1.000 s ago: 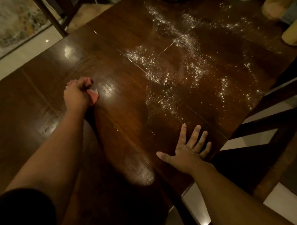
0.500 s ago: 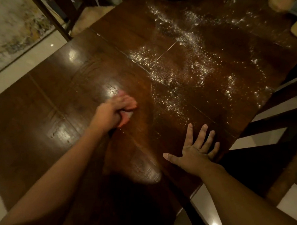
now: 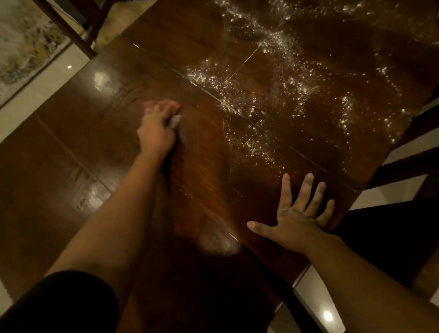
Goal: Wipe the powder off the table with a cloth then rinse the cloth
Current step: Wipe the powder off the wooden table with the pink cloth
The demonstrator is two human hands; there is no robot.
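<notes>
Your left hand (image 3: 154, 130) curls its fingers round the cloth (image 3: 175, 121); your right hand (image 3: 296, 220) lies flat, fingers spread. The powder (image 3: 266, 98) sits beyond both sets of fingertips; a hard sweep could scatter it off the table (image 3: 62, 159).

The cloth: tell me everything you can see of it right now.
Only a small pale corner of the cloth shows, poking out beside the left hand, which grips it bunched against the dark wooden table. It is blurred, so weave and colour are unclear. It lies left of the powder, apart from it.
</notes>
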